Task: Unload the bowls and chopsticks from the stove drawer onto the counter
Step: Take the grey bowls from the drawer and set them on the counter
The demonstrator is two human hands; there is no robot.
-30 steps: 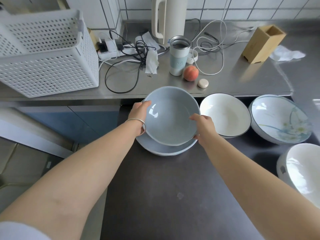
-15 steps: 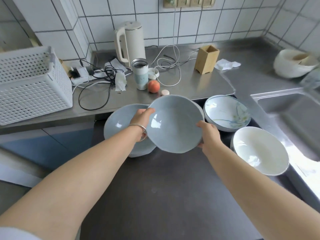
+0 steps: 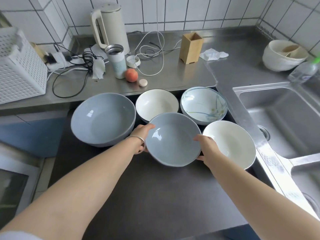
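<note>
Small glazed blue-grey bowl (image 3: 174, 139), round and glossy, held at its rim between both hands: left hand (image 3: 142, 135) clasps the left edge, right hand (image 3: 207, 147) the right; fingers beneath hidden. It sits above the dark matte drawer surface (image 3: 147, 187). Larger blue-grey bowl (image 3: 103, 119) left; white bowl (image 3: 230, 142) right. Steel bench (image 3: 173, 78) beyond.

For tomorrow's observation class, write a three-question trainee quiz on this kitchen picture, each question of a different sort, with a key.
1. True or false: both hands hold one blue-grey bowl.
2. How many other bowls sit in the drawer?
3. The peach lies beside: A the tumbler, B the wooden holder, C the sink.

Key: 1 true, left hand and right hand on opposite rims. 2 four. 3 A.
</note>
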